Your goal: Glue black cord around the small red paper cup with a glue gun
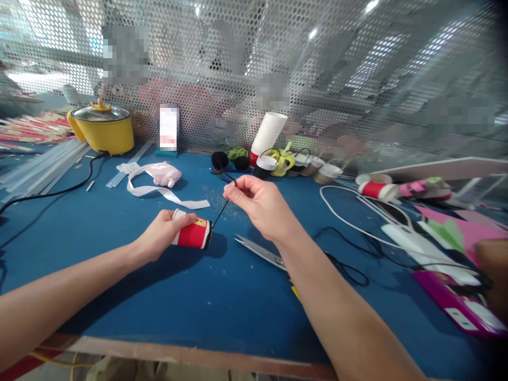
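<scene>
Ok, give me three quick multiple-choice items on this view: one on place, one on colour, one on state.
1. Where do the scissors lie?
A. On the blue table, just under the right forearm
B. In the yellow pot
C. In the left hand

2. What colour is the cord pinched by the right hand?
A. White
B. Black
C. Yellow

3. How is the red paper cup placed?
A. Upright
B. Stacked
C. On its side, gripped by the left hand

Answers: 1 A, the blades show on the cloth beside the arm; 2 B, a dark strand runs from the fingers to the cup; 3 C, its rim faces sideways.
</scene>
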Motion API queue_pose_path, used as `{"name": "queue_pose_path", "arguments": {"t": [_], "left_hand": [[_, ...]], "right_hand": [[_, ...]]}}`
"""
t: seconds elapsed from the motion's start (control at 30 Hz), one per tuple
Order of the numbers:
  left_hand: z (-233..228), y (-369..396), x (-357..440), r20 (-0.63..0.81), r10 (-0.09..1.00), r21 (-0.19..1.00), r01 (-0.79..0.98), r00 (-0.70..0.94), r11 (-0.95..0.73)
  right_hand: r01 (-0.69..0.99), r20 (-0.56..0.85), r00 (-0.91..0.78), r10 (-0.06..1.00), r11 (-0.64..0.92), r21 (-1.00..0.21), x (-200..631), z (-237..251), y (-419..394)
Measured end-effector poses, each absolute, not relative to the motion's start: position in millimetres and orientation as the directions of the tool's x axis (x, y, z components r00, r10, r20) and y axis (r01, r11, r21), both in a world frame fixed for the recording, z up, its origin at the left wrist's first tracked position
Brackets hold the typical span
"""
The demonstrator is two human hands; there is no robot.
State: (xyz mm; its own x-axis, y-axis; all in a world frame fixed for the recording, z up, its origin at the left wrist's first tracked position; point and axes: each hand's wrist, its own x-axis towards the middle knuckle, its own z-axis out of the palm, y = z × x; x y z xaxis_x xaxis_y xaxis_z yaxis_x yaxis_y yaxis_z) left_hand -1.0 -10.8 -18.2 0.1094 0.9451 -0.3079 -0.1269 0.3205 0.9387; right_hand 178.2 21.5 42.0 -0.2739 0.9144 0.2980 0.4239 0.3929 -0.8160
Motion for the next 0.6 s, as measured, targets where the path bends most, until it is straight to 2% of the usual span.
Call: {"name": "queue_pose_path", "arguments": {"t": [0.23,0.37,0.6], "left_hand": [[-16,-19,-2,-0.14,0.981,0.989,0.058,0.137,0.133],[-13,-25,-2,-0.07,0.978,0.996,0.066,0.195,0.059],[-12,-29,-1,-0.013,0.979,0.998,0.067,0.202,-0.001]], "right_hand": [[0.456,0.297,-0.281,0.913,0.399,-0.795,177,39,25],[0.462,0.315,-0.292,0.903,0.421,-0.78,176,36,28],[0.475,0.282,-0.304,0.91,0.401,-0.783,176,32,28]]}}
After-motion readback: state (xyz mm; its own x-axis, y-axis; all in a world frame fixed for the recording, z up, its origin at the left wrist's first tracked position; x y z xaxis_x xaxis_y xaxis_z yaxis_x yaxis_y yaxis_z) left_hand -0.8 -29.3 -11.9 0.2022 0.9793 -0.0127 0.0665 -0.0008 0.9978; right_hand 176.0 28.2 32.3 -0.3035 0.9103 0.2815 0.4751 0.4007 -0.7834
